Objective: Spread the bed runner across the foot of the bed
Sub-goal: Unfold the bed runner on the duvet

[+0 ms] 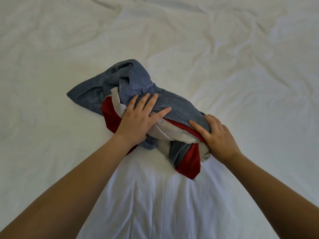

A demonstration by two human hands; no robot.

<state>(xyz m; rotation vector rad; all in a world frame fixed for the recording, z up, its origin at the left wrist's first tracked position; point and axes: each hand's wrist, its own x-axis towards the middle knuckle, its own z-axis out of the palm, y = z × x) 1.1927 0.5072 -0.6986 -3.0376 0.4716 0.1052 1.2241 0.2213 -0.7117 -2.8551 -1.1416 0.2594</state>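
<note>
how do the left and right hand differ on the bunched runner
The left hand lies flat with straight, spread fingers; the right hand curls its fingers over the cloth. The left hand rests on the middle of the bed runner; the right hand is at its right end. Both touch the bunched runner on the white sheet.

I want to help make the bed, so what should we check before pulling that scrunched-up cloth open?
1. Bed runner on the bed: ok, lying on the white sheet.
2. Runner spread flat: not ok, bunched and twisted.
3. Left hand on it: ok, resting flat on top.
4. Right hand holding it: ok, fingers curve round one end.
5. Edges found: cannot tell, hidden in folds.
6. Sheet smooth: not ok, wrinkled.
</note>
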